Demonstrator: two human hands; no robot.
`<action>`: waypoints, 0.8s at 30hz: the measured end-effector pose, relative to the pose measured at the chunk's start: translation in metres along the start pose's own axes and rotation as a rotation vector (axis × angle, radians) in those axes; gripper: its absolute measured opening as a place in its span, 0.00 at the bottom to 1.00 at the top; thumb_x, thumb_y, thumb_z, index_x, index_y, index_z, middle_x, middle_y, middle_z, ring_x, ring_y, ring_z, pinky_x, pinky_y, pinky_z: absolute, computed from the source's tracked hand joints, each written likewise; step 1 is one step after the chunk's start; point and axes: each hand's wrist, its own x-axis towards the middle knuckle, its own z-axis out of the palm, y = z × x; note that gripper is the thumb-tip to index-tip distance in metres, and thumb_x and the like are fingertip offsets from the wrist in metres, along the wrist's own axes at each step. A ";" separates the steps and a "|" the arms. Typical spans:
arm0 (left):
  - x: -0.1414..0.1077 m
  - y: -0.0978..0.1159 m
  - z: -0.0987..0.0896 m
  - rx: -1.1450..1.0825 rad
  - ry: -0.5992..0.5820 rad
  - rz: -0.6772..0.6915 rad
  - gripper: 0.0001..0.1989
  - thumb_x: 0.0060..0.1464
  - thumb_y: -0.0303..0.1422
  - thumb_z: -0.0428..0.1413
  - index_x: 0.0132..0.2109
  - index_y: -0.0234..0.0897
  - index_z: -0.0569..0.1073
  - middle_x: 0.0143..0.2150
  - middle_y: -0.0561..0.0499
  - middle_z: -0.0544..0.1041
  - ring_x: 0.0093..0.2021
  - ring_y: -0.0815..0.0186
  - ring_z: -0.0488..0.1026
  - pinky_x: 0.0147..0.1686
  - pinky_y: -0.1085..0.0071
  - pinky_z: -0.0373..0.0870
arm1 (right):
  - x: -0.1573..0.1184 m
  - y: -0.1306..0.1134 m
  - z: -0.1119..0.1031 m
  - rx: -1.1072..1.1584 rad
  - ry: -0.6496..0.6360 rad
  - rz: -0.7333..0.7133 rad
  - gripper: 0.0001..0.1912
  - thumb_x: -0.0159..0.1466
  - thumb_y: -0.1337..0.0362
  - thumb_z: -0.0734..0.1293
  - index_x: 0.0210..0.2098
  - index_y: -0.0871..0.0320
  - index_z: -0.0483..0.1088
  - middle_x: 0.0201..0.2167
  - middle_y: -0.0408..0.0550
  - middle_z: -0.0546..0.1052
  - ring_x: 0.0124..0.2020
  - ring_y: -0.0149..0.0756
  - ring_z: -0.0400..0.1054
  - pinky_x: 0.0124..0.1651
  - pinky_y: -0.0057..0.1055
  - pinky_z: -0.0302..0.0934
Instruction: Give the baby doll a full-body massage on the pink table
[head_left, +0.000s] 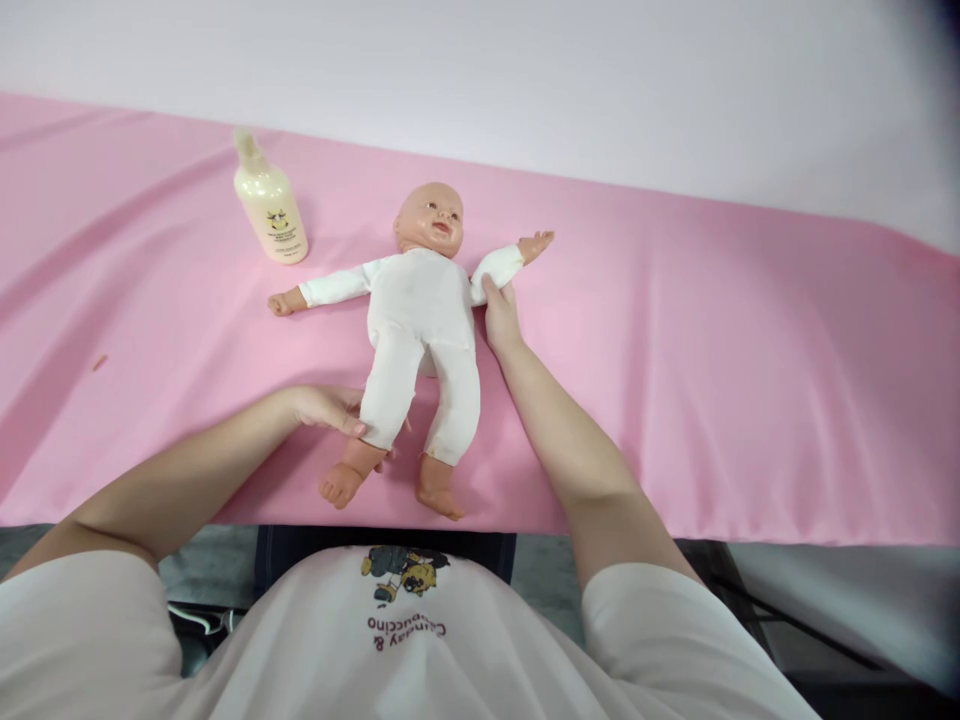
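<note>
A baby doll [424, 300] with a white cloth body lies face up over the pink cloth, its head away from me and its arms spread. My left hand [337, 410] is wrapped round the doll's lower leg on the left, the thumb on top and the fingers passing underneath. At the doll's raised arm on the right, my right hand [501, 308] grips near the elbow, with the thumb showing in front and most fingers hidden behind the arm.
A cream pump bottle [271, 212] with a cow label stands beyond the doll at the left. Pink cloth [720, 380] covers the table, its front edge close to my body. Behind it rises a white wall [525, 80]. A small reddish piece [100, 362] lies at far left.
</note>
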 end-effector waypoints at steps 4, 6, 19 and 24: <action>0.001 -0.002 0.000 -0.053 0.139 0.112 0.33 0.55 0.46 0.67 0.61 0.34 0.72 0.51 0.35 0.80 0.47 0.49 0.81 0.46 0.58 0.79 | -0.003 -0.001 -0.003 -0.040 0.064 0.089 0.38 0.59 0.36 0.71 0.59 0.54 0.67 0.57 0.53 0.76 0.62 0.48 0.69 0.70 0.56 0.59; 0.002 -0.003 -0.001 -0.091 0.236 0.172 0.30 0.54 0.46 0.68 0.58 0.32 0.74 0.48 0.36 0.81 0.46 0.49 0.82 0.47 0.56 0.79 | -0.005 -0.003 -0.004 -0.074 0.061 0.086 0.38 0.58 0.37 0.72 0.58 0.54 0.67 0.57 0.54 0.76 0.61 0.49 0.69 0.71 0.56 0.58; 0.012 0.004 0.006 -0.264 0.532 0.390 0.30 0.49 0.53 0.69 0.44 0.29 0.80 0.40 0.41 0.83 0.36 0.59 0.80 0.38 0.67 0.78 | -0.011 -0.039 0.001 -0.409 -0.211 -0.370 0.23 0.69 0.44 0.61 0.51 0.49 0.75 0.50 0.53 0.77 0.56 0.53 0.69 0.65 0.57 0.59; 0.016 0.009 0.007 -0.303 0.618 0.447 0.28 0.49 0.51 0.70 0.44 0.29 0.80 0.37 0.42 0.83 0.34 0.59 0.79 0.39 0.64 0.77 | -0.012 -0.042 0.004 -0.497 -0.260 -0.443 0.16 0.69 0.55 0.62 0.53 0.45 0.76 0.52 0.50 0.76 0.58 0.50 0.67 0.65 0.55 0.59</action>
